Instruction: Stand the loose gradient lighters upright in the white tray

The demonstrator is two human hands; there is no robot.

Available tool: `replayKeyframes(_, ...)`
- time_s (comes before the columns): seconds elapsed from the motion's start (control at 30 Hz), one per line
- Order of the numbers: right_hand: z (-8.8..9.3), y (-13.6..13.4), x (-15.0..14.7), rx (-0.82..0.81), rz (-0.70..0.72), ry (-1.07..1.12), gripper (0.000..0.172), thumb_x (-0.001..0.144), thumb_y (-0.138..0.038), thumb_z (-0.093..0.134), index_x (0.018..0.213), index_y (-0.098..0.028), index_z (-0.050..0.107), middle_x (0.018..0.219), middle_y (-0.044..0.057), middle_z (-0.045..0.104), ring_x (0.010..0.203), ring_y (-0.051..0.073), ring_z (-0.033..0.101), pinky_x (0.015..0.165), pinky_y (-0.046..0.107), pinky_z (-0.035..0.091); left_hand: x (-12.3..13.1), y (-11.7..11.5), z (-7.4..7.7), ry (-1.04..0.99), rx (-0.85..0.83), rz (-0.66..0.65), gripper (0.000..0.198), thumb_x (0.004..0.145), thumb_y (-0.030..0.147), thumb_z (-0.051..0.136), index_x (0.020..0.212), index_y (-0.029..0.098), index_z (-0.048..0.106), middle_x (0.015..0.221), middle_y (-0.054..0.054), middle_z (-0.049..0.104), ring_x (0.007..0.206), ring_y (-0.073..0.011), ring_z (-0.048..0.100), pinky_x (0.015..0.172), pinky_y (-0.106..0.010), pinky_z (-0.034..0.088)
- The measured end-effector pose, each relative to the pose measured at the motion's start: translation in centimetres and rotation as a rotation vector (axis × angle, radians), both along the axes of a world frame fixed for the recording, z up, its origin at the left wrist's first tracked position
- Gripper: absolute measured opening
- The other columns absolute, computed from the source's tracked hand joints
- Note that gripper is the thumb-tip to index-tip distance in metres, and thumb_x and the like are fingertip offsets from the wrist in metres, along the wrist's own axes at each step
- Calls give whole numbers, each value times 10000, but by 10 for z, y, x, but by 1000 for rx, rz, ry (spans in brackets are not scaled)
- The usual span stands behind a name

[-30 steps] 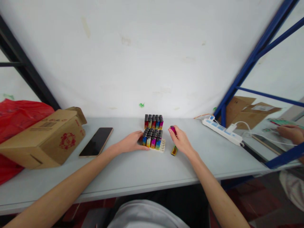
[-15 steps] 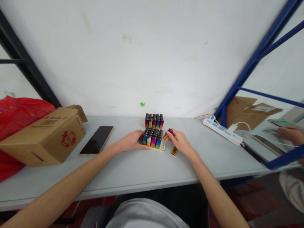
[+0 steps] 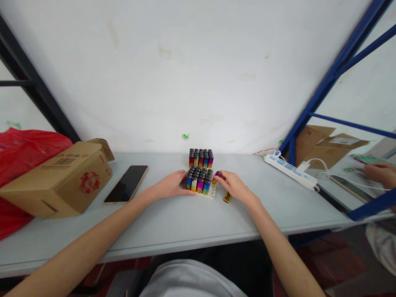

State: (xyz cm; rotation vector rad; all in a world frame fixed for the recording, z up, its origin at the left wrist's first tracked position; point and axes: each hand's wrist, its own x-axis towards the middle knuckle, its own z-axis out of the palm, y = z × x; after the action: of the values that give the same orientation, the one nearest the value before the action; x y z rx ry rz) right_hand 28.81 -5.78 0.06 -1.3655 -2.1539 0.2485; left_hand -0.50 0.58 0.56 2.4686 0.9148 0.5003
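A white tray [image 3: 212, 194] holds upright, multicoloured lighters [image 3: 200, 185] with black tops in rows, and bare slots show along its right side. My left hand [image 3: 171, 185] grips the tray's left side, thumb at the front corner and fingers behind. Between the fingertips of my right hand [image 3: 236, 188] is a pink-and-gold lighter [image 3: 218, 174], nearly upright at the right column; whether its base sits in a slot I cannot tell. Partly under that hand, a gold lighter [image 3: 227, 197] lies on the table.
Behind the tray stands another block of lighters [image 3: 201, 159]. A phone [image 3: 126, 184], a cardboard box [image 3: 62, 179] and a red bag [image 3: 27, 140] are at left. At right are a white power strip [image 3: 289, 170], a blue frame [image 3: 328, 88] and another person's hand [image 3: 379, 173].
My right hand has brought the pink-and-gold lighter from a tilt to nearly upright, slightly lower at the tray's right column. My left hand has stayed on the tray.
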Motion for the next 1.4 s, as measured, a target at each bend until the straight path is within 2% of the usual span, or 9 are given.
replayKeyframes(0.17,-3,-4,1,11,-13,-175,234,1053,-353,524,988,-169,652,895,73,668,792,206,612,758,312,447,0,1,-2,10,25,6,701,747,728,755,1187,188,669,1158,-115,716,1059,-331,685,950,-400,539)
replayKeyframes(0.33,11,-6,38,2,-26,-62,261,1041,-317,524,1196,-194,693,1056,97,715,921,214,670,876,342,492,1,-1,1,-5,-3,-6,695,753,703,764,1226,201,674,1230,-116,704,1121,-339,671,995,-406,533)
replayKeyframes(0.43,13,-6,70,-15,-148,-96,238,969,-281,607,1144,-178,733,1069,121,730,971,248,680,922,376,495,1,-2,3,-1,-9,-9,701,745,721,760,1208,199,688,1229,-119,703,1122,-343,666,1012,-413,527)
replayKeyframes(0.57,7,-7,97,-140,-228,-122,234,869,-394,731,971,-189,782,974,111,750,898,274,687,833,364,509,2,-2,4,-4,-12,-21,686,751,702,768,1212,202,686,1234,-112,704,1116,-333,668,1032,-402,518)
replayKeyframes(0.7,6,-9,101,-203,-196,-79,248,863,-440,716,843,-201,776,873,85,752,826,256,676,771,345,497,1,-2,3,18,-1,-8,695,760,712,757,1227,205,670,1266,-121,693,1152,-337,659,1042,-401,510)
replayKeyframes(0.9,14,-11,96,-285,-162,-73,174,795,-366,769,869,-209,771,918,70,760,859,252,682,783,335,501,0,-1,1,17,4,4,709,745,724,763,1203,192,664,1225,-119,700,1102,-333,677,997,-400,531)
replayKeyframes(1.03,14,-13,101,-297,-193,-84,207,851,-372,704,936,-186,733,878,67,751,797,228,667,715,314,470,0,0,0,21,20,-3,725,750,744,746,1210,190,663,1227,-127,695,1118,-340,666,999,-410,530)
replayKeyframes(1.23,10,-9,102,-210,-189,157,356,857,-506,681,1007,-185,717,804,31,711,720,198,613,674,310,448,0,0,0,16,23,-8,717,755,734,748,1206,183,664,1182,-115,696,1063,-327,674,984,-406,536)
replayKeyframes(1.4,15,-5,83,-191,-164,649,394,791,-551,786,961,-197,760,801,24,680,738,175,587,713,306,486,1,-2,2,33,33,-2,705,772,726,740,1225,193,657,1155,-103,700,999,-311,680,944,-399,547)
